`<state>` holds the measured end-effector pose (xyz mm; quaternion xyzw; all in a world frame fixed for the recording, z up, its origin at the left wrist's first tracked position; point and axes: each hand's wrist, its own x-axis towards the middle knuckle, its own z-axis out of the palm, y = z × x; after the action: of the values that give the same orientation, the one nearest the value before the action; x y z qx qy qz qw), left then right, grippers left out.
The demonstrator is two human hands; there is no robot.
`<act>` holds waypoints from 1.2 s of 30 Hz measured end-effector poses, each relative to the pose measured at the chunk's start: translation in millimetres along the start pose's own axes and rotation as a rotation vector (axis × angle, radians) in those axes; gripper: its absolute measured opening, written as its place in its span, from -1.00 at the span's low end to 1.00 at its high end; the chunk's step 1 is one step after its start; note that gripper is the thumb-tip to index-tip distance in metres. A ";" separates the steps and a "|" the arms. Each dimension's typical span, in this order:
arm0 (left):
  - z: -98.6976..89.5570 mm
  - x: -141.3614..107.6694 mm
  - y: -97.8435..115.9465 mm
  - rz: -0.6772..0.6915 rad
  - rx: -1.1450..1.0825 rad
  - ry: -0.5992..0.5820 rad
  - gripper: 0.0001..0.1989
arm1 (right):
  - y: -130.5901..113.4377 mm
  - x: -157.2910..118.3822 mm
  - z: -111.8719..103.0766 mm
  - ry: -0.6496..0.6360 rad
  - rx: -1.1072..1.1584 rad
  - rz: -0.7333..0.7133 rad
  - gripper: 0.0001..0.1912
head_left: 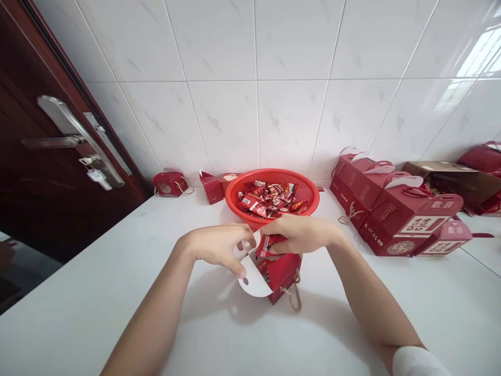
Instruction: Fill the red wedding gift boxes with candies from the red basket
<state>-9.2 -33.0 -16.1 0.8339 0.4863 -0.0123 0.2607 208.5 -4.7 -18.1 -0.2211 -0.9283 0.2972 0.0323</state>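
A small red gift box (287,271) with white-lined flaps and a twisted rope handle stands opened on the white table, and red packets show inside it. At its left side, my left hand (215,248) grips a white flap, the thumb on the lower part and the fingers by the far flap. My right hand (299,232) is over the box's opening with its fingers closed on a red candy packet (268,244). Just behind both hands sits a red plastic basket (230,201) heaped with red-wrapped candies (270,198).
Several closed red gift boxes (391,209) are stacked at the right, near a brown carton (442,169). Another red box (169,184) and a partly opened one (211,187) stand along the tiled wall. A dark door (47,172) is on the left.
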 end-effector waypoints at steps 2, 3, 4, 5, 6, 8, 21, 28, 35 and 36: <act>0.9 1.6 -1.4 -0.005 0.004 -0.052 -0.55 | 2.2 -4.2 -1.5 -0.076 -0.032 0.113 -0.79; 1.3 2.1 -1.5 -0.008 0.001 -0.075 -0.53 | 2.8 -5.5 -1.7 -0.080 -0.046 0.166 -0.77; 1.7 2.4 -1.2 -0.015 0.001 -0.076 -0.52 | 3.2 -6.1 -1.5 -0.062 -0.067 0.215 -0.75; 1.8 2.5 -0.3 -0.026 0.004 -0.075 -0.50 | 3.4 -6.1 -1.1 -0.032 -0.091 0.257 -0.74; 1.9 2.2 0.8 -0.041 0.010 -0.076 -0.48 | 3.3 -5.8 -0.7 -0.007 -0.118 0.288 -0.73; 1.6 1.1 3.7 -0.073 0.024 -0.083 -0.45 | 2.2 -5.5 -0.2 0.001 -0.155 0.312 -0.70; -1.9 -9.1 11.0 -0.112 0.049 -0.072 -0.31 | -5.5 -37.8 -15.8 0.047 -0.114 0.240 -0.43; -1.3 -14.5 20.6 -0.075 0.066 -0.058 -0.61 | -5.0 -41.5 11.8 0.221 -0.381 0.422 -0.45; 2.7 -21.1 31.8 0.044 0.032 -0.058 -0.70 | 10.5 -59.8 44.3 0.316 -0.200 0.438 -0.76; 3.6 -20.5 33.1 0.106 0.021 -0.074 -0.69 | 13.5 -61.0 48.7 0.350 -0.170 0.422 -0.76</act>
<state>7.9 -64.0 0.3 0.8602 0.4312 -0.0342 0.2702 259.3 -47.3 -61.4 -0.4591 -0.8638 0.1756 0.1109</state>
